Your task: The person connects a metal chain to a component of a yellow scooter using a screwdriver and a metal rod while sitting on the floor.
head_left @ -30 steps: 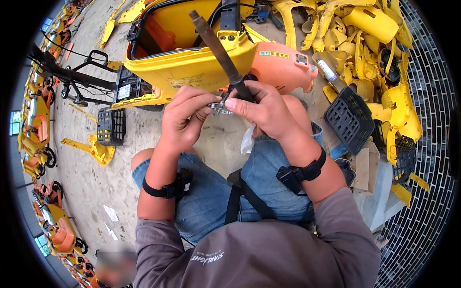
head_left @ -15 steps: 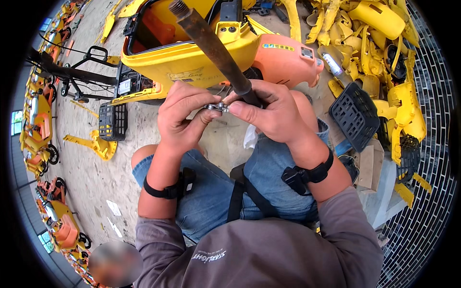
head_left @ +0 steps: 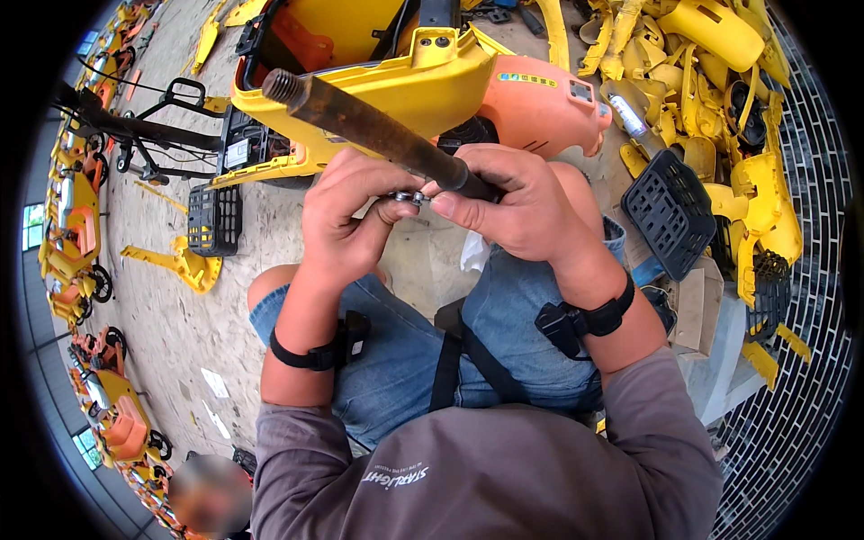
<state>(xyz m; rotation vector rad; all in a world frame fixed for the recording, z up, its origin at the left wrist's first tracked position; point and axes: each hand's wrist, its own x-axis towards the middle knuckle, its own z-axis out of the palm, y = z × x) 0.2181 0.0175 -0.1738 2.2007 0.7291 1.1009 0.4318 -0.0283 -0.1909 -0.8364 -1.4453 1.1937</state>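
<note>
My left hand (head_left: 340, 216) is closed, pinching several small shiny round metal pieces (head_left: 407, 197) between thumb and fingers; their exact kind is too small to tell. Facing it, my right hand (head_left: 522, 202) is closed round the dark lower end of a rusty metal tube (head_left: 373, 128). Its thumb tip meets the same small pieces from the other side. The tube slants up to the left, its threaded end in front of a yellow scooter body. My curled fingers hide the tube's lower end.
Beyond my hands stands the yellow scooter body (head_left: 387, 90) with an orange panel (head_left: 540, 103). Yellow plastic parts (head_left: 693, 81) pile up at the right, beside a black basket (head_left: 668, 211) and a cardboard box (head_left: 697, 310). Another black basket (head_left: 214, 220) lies left.
The tube has tipped further left, its threaded end now lower. Both hands stay close together, with the small metal pieces still between the fingertips.
</note>
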